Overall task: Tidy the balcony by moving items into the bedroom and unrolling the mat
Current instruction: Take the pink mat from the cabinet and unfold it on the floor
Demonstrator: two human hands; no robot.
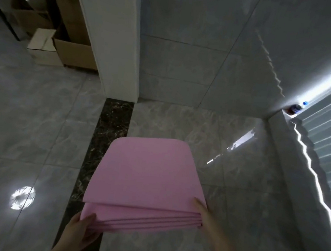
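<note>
Folded pink mat (144, 176) held in both hands above the tiled floor (27, 120).

Left hand (80, 231) at the mat's near left corner, fingers curled under the stacked layers, thumb on the edge. Right hand (205, 214) at the near right corner, thumb lying on top, the other fingers hidden under the layers, so clamped round the stack. Mat folded in several flat layers, raised off the floor, over the dark marble strip (107, 139) and the floor right of it. Beyond, a white door frame (117, 37); cardboard boxes (66, 50) left of it; a bottle (295, 109) on the ledge at far right.
</note>
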